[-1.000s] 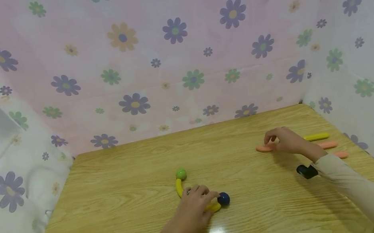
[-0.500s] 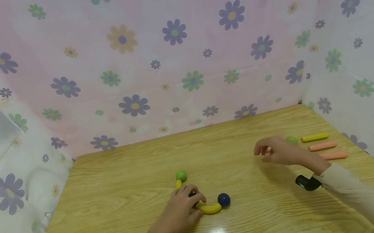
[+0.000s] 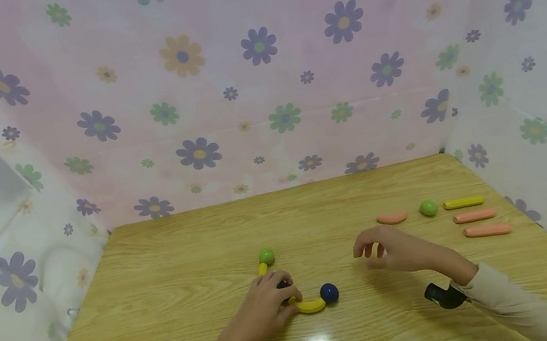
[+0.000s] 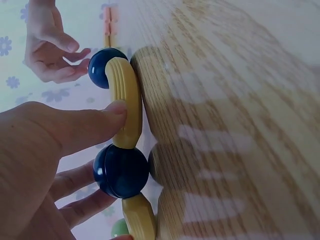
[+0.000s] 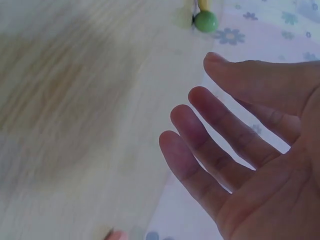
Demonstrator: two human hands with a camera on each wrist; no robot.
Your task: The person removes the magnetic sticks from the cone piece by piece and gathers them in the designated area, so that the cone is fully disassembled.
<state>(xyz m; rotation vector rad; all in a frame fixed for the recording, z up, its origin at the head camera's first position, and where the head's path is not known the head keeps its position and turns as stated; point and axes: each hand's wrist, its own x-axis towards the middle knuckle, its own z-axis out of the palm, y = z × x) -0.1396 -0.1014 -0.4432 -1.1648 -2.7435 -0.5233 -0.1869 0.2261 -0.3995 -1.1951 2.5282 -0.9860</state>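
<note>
A chain of toy pieces lies mid-table: a green ball (image 3: 266,256), a yellow piece (image 3: 262,269), a dark blue ball (image 4: 121,171), a yellow curved piece (image 3: 311,306) and a second blue ball (image 3: 329,293). My left hand (image 3: 286,293) pinches the chain at the middle ball. Its thumb (image 4: 95,120) presses on the yellow curved piece (image 4: 125,110), and its fingers curl under the ball. My right hand (image 3: 371,253) hovers just right of the chain, holding nothing, fingers relaxed and spread (image 5: 200,150).
At the right side of the wooden table (image 3: 171,268) lie a short pink piece (image 3: 392,217), a green ball (image 3: 428,208), a yellow stick (image 3: 463,203) and two pink sticks (image 3: 474,216) (image 3: 487,230). Flowered cloth walls close in the back and both sides.
My right hand let go of the short pink piece and moved left and nearer, toward the chain, uncovering a green ball. My left hand slid back along the chain, baring the yellow curved piece.
</note>
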